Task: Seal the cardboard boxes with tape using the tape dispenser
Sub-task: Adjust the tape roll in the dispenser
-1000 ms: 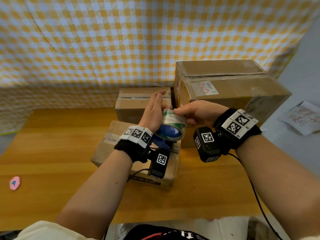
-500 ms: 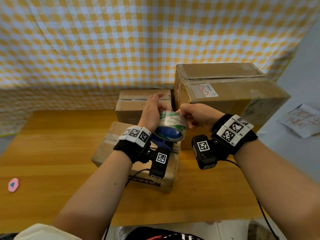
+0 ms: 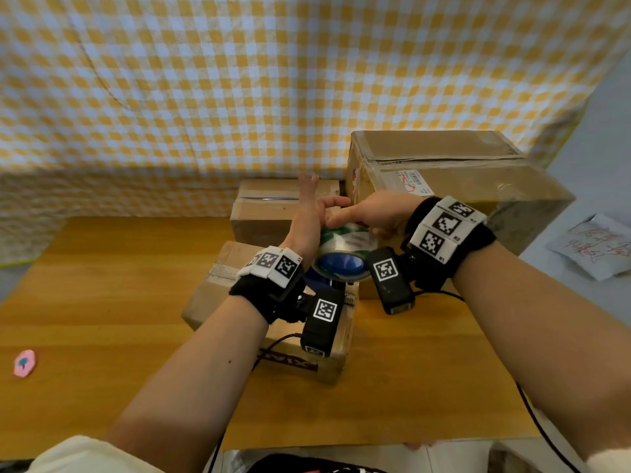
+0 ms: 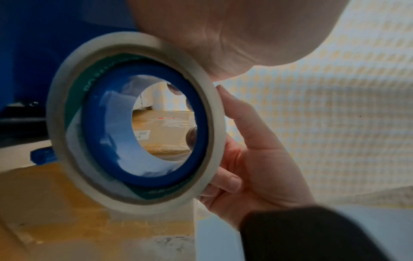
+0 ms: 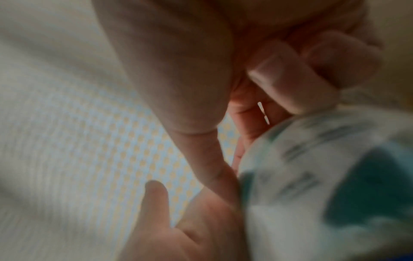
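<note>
A tape roll (image 3: pixel 348 240) on the blue tape dispenser (image 3: pixel 338 266) is held up above a small cardboard box (image 3: pixel 218 285). My right hand (image 3: pixel 372 213) grips the roll from above, thumb and curled fingers on its rim (image 4: pixel 257 167). The left hand (image 3: pixel 307 216) has its fingers straight up and its palm (image 4: pixel 234 31) against the roll's side. In the left wrist view I look through the roll (image 4: pixel 67 88) and its blue core (image 4: pixel 201 141). The blurred right wrist view has the roll (image 5: pixel 312 176) at the right and the left hand (image 5: pixel 190 229) below.
A second small box (image 3: pixel 266 216) stands behind the hands, and a large labelled box (image 3: pixel 461 186) at the back right. They sit on a wooden table (image 3: pixel 102 302) before a checked cloth (image 3: pixel 239 80). A pink item (image 3: pixel 24 362) lies far left, a paper (image 3: pixel 597 247) off to the right.
The left hand's fingers have straightened up off the roll. The right hand has slid left across the top of the roll.
</note>
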